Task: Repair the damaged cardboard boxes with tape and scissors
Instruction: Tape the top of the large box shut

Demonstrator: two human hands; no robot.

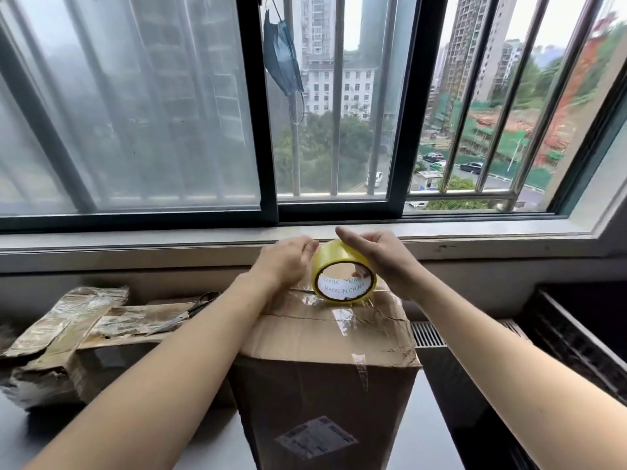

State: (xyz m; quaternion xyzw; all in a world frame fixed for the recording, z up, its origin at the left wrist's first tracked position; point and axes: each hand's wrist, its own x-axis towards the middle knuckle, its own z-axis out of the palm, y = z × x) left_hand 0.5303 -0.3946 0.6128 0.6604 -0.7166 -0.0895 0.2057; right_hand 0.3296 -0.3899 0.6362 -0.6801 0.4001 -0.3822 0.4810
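Note:
An upright brown cardboard box (325,351) stands in the middle, its top cracked and patched with clear tape. A yellow tape roll (334,257) stands on edge at the far side of the box top. My right hand (380,257) grips the roll from the right, fingers inside its core. At the roll's upper left edge, my left hand (288,262) has its fingertips curled against the tape. A flattened, crumpled box (68,337) lies to the left, with scissors (190,313) resting on it.
A window sill (135,242) runs just behind the boxes, under a barred window. A blue face mask (281,62) hangs from the window frame. A dark slatted rack (576,337) sits at the right. The boxes rest on a grey table (210,435).

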